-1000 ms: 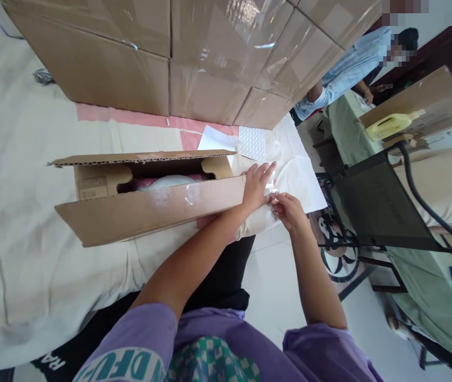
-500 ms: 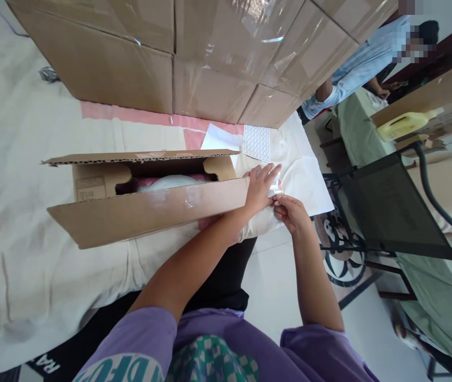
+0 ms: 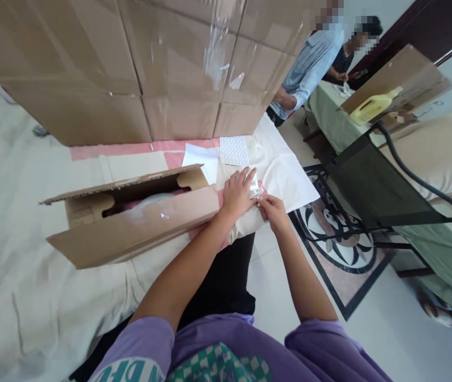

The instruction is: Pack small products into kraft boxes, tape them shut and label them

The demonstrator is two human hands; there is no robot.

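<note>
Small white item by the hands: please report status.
Left hand over small white item, hiding part. Right hand at its edge, fingers curled. Open carton beside left hand.

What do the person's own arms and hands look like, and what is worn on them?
The left hand and right hand are bare, without gloves. Both forearms are uncovered too. The left sleeve and right sleeve are short and purple; the left one carries white-and-teal lettering, partly cut off.
</note>
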